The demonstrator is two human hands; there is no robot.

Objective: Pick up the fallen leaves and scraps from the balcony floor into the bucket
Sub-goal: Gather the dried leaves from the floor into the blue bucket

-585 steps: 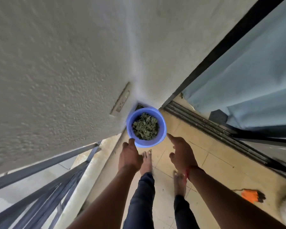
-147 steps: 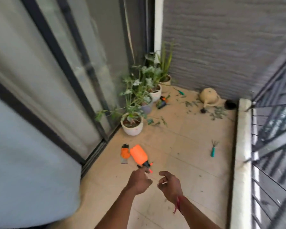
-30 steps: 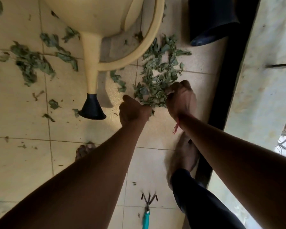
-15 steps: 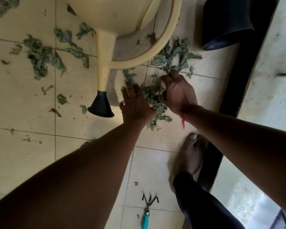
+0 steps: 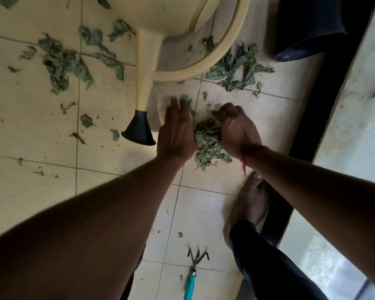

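Head view, balcony floor (image 5: pixel 30 202), read from the wearer outward. Nearest lie a teal-handled hand rake (image 5: pixel 192 276) on the tiles and the wearer's bare foot (image 5: pixel 247 202).

Beyond them, both forearms reach down to a heap of leaves (image 5: pixel 206 146) between the two hands. The left hand (image 5: pixel 175 135) is flat, with its fingers straight and together and its palm edge pressed against the heap's left side. The right hand (image 5: pixel 236 128) has its fingers curled into the heap's far side and grips a clump of it.

Just left of the left hand is the black rose of a cream watering can (image 5: pixel 160 18), whose body and looped handle fill the upper centre. Farther off, loose leaves (image 5: pixel 61 63) are strewn over the tiles to the left. A thinner patch of leaves (image 5: pixel 236 68) lies by the can's handle, near a dark pot (image 5: pixel 307 27).

Change: half a second ago both hands lay farther out, at the patch by the handle, with leaves spread loosely under them. They have since drawn back toward the wearer, and the leaves are raked into one compact heap.

Reading: a handful appears ready to lift, but most of the litter remains on the floor. The bucket is out of view, so the load must be carried to it.
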